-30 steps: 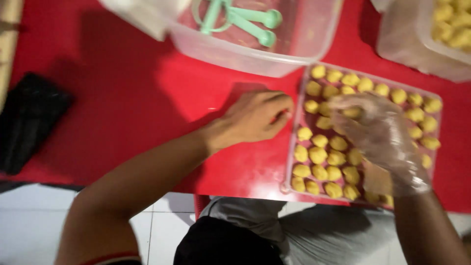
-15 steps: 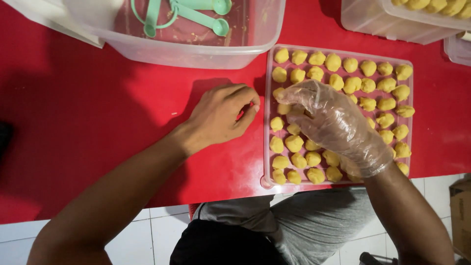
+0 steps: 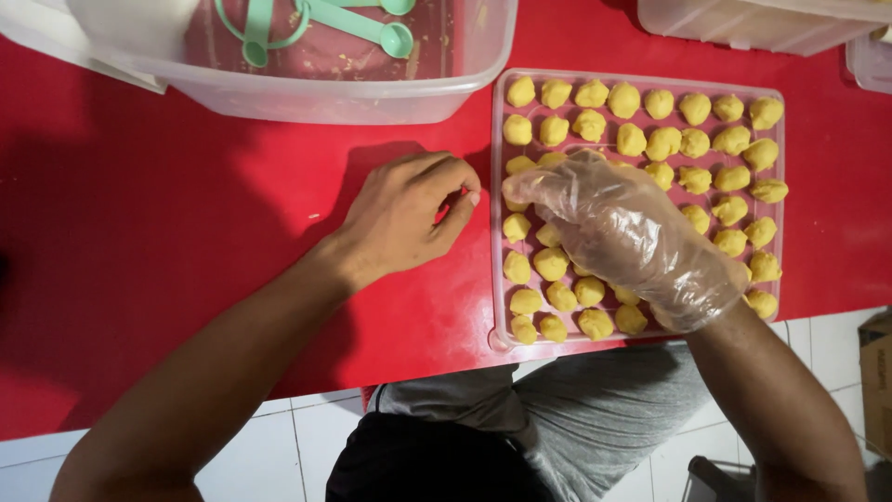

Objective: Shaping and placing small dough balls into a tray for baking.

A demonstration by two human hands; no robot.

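A clear plastic tray [image 3: 498,279] on a red table holds several rows of small yellow dough balls [image 3: 662,104]. My right hand [image 3: 624,231], in a loose clear plastic glove, rests over the tray's left middle, fingers curled down onto the balls there; whether it holds one is hidden. My left hand [image 3: 406,212] is bare and lies on the red table just left of the tray, fingers curled with thumb near fingertips, nothing visible in it.
A large clear tub [image 3: 353,88] with green measuring spoons [image 3: 358,20] stands at the back left. More clear containers [image 3: 743,23] sit at the back right. The red table [image 3: 139,242] ends near my lap; white floor tiles show below.
The view has shifted, so the tray and hands sit lower and more central. My gloved right hand moved toward the tray's left columns. My left hand stays beside the tray.
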